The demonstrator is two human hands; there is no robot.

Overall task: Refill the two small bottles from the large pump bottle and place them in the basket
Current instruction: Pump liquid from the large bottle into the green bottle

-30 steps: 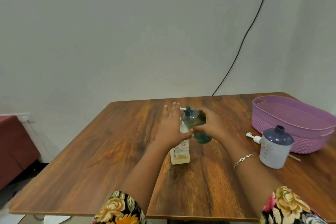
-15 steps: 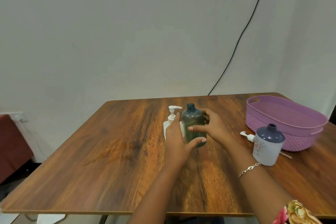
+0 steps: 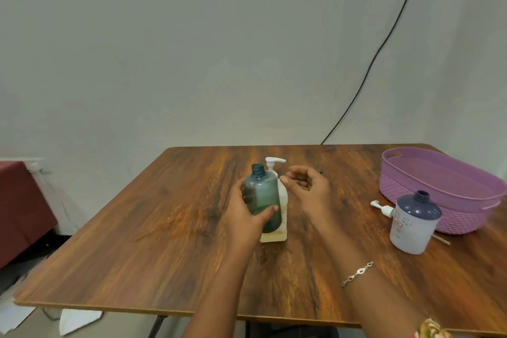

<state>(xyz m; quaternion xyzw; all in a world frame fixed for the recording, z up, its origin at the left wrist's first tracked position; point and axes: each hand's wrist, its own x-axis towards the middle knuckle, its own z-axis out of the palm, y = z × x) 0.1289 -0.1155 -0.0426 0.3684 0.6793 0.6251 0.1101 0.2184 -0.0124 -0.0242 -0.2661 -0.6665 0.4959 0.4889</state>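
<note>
My left hand (image 3: 245, 217) grips a small translucent green bottle (image 3: 262, 196) with an open neck, held upright at the table's middle. Directly behind it stands the large white pump bottle (image 3: 275, 170), its lower half hidden by the green bottle. My right hand (image 3: 308, 186) hovers just right of the pump bottle with loosely curled fingers and holds nothing. A second small bottle (image 3: 413, 222), white with a dark blue top and open neck, stands at the right. A loose white pump head (image 3: 382, 208) lies beside it. The purple basket (image 3: 428, 173) sits at the back right.
The wooden table (image 3: 164, 228) has bare surface to the left and front. A black cable (image 3: 384, 44) runs down the wall to the table's back edge. A dark red piece of furniture (image 3: 19, 200) stands at the far left.
The green bottle passed from my right hand to my left hand and shifted left in front of the pump bottle. My right hand let go and drew back to the right.
</note>
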